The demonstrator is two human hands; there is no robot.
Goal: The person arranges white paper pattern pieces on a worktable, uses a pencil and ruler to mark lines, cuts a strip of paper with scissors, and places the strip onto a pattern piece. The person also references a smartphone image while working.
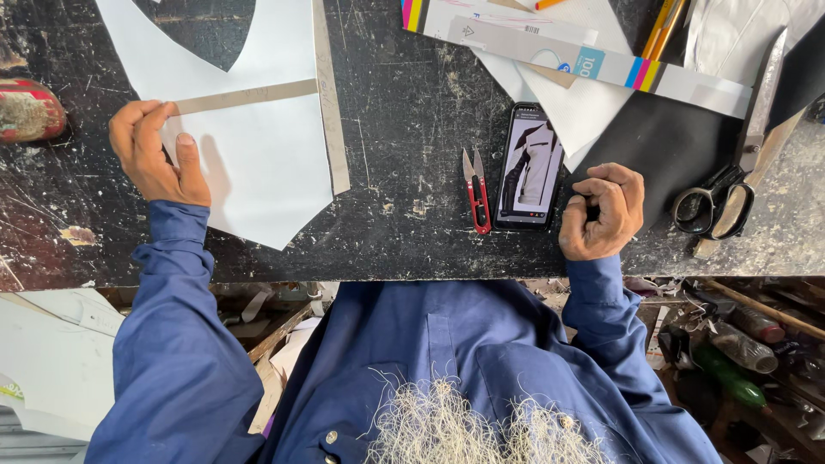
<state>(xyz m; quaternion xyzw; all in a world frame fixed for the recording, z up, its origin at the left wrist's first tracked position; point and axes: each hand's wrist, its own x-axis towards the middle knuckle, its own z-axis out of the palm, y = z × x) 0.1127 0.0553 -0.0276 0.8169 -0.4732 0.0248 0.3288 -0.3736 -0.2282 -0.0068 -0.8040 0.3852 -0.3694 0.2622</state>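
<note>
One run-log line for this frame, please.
left hand: holds metal ruler on white paper pattern | right hand: fist beside smartphone | red thread snips idle

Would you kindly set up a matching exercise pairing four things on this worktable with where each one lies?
Things:
1. thread snips
2. phone
3. large scissors
4. metal ruler

Places:
A. far right of the table, black handles toward the person
B. on the white paper, its end under the left hand
C. just left of the phone
D. beside the right hand, screen lit

Pairs: 1-C, 2-D, 3-A, 4-B
</note>
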